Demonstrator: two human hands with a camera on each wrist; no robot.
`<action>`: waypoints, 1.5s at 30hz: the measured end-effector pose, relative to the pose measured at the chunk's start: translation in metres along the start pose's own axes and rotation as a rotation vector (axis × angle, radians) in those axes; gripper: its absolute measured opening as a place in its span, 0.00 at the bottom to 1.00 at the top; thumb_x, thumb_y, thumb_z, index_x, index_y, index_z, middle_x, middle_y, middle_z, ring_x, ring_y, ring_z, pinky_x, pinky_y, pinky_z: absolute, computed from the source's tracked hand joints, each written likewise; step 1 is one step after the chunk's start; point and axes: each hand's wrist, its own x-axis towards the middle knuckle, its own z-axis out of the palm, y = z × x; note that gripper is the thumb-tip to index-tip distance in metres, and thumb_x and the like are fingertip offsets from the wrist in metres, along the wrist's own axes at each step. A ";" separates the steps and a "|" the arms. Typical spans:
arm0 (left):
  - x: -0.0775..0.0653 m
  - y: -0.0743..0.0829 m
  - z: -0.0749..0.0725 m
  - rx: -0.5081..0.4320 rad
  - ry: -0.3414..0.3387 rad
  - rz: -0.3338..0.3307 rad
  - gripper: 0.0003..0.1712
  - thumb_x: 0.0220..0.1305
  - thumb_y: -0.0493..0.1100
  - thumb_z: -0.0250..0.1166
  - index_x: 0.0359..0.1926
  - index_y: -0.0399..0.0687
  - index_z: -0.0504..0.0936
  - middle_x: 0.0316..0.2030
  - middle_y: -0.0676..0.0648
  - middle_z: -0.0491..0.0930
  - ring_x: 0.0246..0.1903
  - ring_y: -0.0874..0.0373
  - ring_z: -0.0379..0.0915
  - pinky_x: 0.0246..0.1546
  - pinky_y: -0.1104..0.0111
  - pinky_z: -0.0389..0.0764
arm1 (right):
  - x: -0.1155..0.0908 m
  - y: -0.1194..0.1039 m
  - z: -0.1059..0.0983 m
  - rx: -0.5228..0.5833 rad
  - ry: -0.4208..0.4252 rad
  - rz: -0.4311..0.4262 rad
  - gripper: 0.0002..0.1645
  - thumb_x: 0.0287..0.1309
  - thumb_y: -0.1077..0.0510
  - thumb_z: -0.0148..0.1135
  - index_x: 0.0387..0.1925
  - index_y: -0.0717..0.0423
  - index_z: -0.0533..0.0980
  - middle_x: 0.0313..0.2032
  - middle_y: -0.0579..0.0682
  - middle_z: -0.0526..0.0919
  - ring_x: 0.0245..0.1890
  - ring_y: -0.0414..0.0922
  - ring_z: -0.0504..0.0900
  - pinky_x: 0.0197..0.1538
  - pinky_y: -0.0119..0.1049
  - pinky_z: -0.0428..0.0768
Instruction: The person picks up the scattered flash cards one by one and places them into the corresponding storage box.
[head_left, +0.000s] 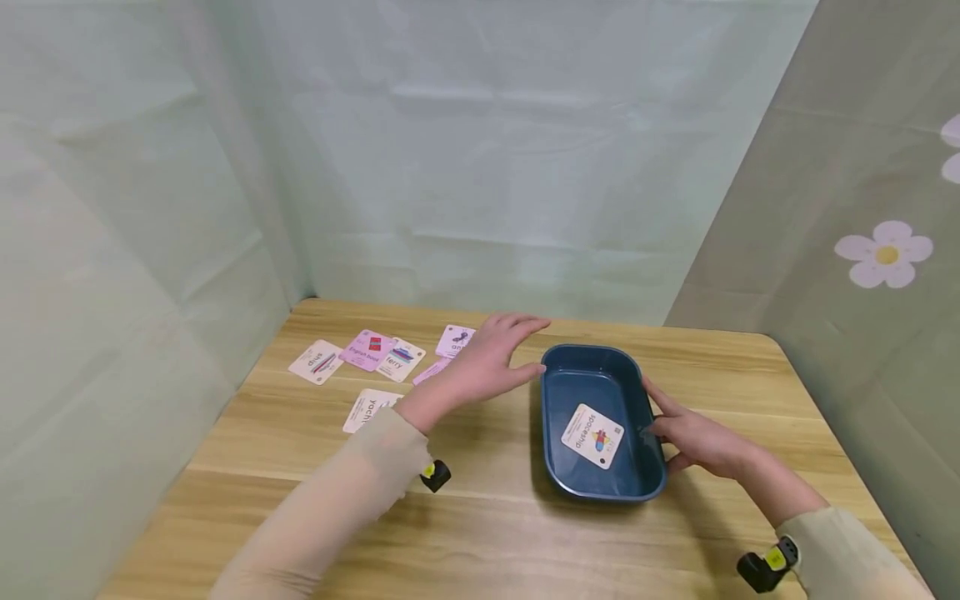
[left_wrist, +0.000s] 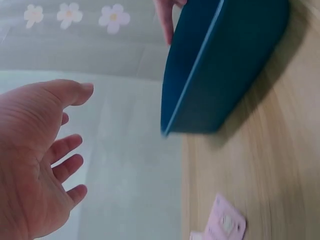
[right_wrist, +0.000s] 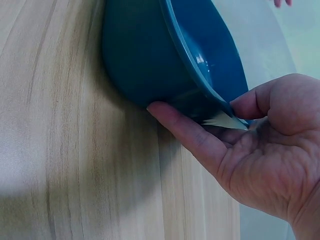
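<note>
One card [head_left: 592, 436] inside the bin [head_left: 596, 387] shows only in the head view; beside the bin, the left hand [head_left: 491, 358] spreads empty fingers; the right hand [head_left: 697, 437] pinches its side.

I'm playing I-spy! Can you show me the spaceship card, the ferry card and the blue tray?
Spaceship card [head_left: 593, 436]: head view, middle of its printed face.
Ferry card [head_left: 401, 360]: head view, middle of its printed face.
Blue tray [head_left: 588, 388]: head view, bare part of its floor.
</note>
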 end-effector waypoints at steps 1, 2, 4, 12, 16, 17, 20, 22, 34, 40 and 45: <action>-0.004 -0.004 -0.003 0.000 0.007 -0.005 0.38 0.71 0.54 0.66 0.77 0.57 0.64 0.72 0.50 0.65 0.71 0.49 0.58 0.70 0.52 0.60 | 0.000 0.000 0.000 -0.001 -0.001 -0.001 0.51 0.73 0.64 0.46 0.82 0.39 0.29 0.78 0.69 0.29 0.71 0.75 0.56 0.46 0.55 0.85; -0.007 -0.009 -0.007 -0.002 0.016 -0.011 0.38 0.70 0.54 0.66 0.77 0.56 0.65 0.72 0.49 0.66 0.71 0.48 0.58 0.70 0.51 0.61 | 0.001 0.000 0.000 -0.001 -0.003 -0.002 0.51 0.73 0.64 0.46 0.82 0.40 0.29 0.78 0.69 0.29 0.71 0.75 0.56 0.46 0.55 0.85; -0.014 -0.018 -0.014 -0.005 0.032 -0.026 0.38 0.70 0.53 0.67 0.76 0.55 0.66 0.72 0.47 0.67 0.70 0.46 0.58 0.69 0.50 0.61 | 0.001 0.000 0.000 0.000 -0.005 -0.001 0.51 0.73 0.64 0.46 0.82 0.40 0.29 0.78 0.69 0.29 0.71 0.74 0.56 0.46 0.54 0.85; -0.033 -0.040 -0.040 -0.043 0.027 -0.118 0.40 0.71 0.54 0.66 0.78 0.56 0.62 0.73 0.46 0.64 0.73 0.44 0.53 0.68 0.46 0.63 | 0.002 0.001 -0.002 0.016 -0.012 0.005 0.51 0.73 0.64 0.46 0.81 0.39 0.28 0.78 0.70 0.29 0.71 0.75 0.56 0.45 0.55 0.85; -0.040 -0.049 -0.047 -0.031 0.030 -0.139 0.40 0.70 0.53 0.67 0.78 0.56 0.62 0.73 0.46 0.63 0.74 0.45 0.52 0.69 0.45 0.62 | 0.001 0.002 -0.002 0.018 -0.012 0.002 0.51 0.73 0.64 0.46 0.81 0.38 0.28 0.78 0.68 0.28 0.71 0.75 0.55 0.46 0.54 0.85; -0.042 -0.051 -0.048 -0.025 0.032 -0.144 0.40 0.70 0.53 0.67 0.78 0.56 0.63 0.74 0.46 0.63 0.74 0.44 0.52 0.69 0.45 0.61 | 0.001 0.002 -0.002 0.020 -0.011 0.003 0.51 0.73 0.64 0.46 0.81 0.38 0.28 0.78 0.68 0.28 0.71 0.75 0.54 0.46 0.55 0.85; -0.047 -0.060 -0.050 -0.008 0.033 -0.160 0.40 0.69 0.53 0.68 0.77 0.54 0.63 0.74 0.45 0.63 0.73 0.43 0.53 0.69 0.44 0.61 | 0.001 0.002 -0.002 0.025 -0.006 0.010 0.51 0.73 0.64 0.46 0.81 0.37 0.28 0.79 0.67 0.28 0.72 0.74 0.53 0.46 0.54 0.85; -0.050 -0.065 -0.052 0.000 0.036 -0.175 0.40 0.68 0.53 0.68 0.77 0.54 0.64 0.73 0.44 0.63 0.73 0.42 0.53 0.69 0.43 0.61 | 0.001 0.003 -0.002 0.021 -0.009 0.007 0.51 0.73 0.64 0.45 0.81 0.38 0.28 0.79 0.67 0.28 0.72 0.75 0.53 0.47 0.55 0.85; -0.056 -0.089 -0.051 0.055 0.013 -0.254 0.42 0.66 0.55 0.69 0.77 0.53 0.64 0.74 0.41 0.62 0.73 0.39 0.53 0.69 0.39 0.57 | 0.001 0.003 -0.001 0.003 -0.011 0.008 0.51 0.73 0.63 0.45 0.81 0.38 0.28 0.78 0.69 0.29 0.72 0.75 0.53 0.47 0.55 0.84; -0.052 -0.099 -0.045 0.070 -0.019 -0.296 0.42 0.66 0.54 0.70 0.76 0.51 0.65 0.74 0.39 0.62 0.73 0.37 0.52 0.70 0.38 0.55 | 0.001 0.005 0.000 0.010 -0.014 0.001 0.51 0.73 0.64 0.46 0.81 0.38 0.28 0.78 0.69 0.28 0.71 0.75 0.54 0.47 0.55 0.85; -0.049 -0.106 -0.043 0.097 -0.046 -0.307 0.42 0.66 0.55 0.69 0.76 0.49 0.65 0.73 0.38 0.63 0.73 0.36 0.52 0.70 0.38 0.53 | 0.000 0.005 0.002 0.019 -0.016 -0.003 0.52 0.73 0.64 0.46 0.81 0.38 0.28 0.78 0.70 0.29 0.71 0.75 0.55 0.46 0.55 0.85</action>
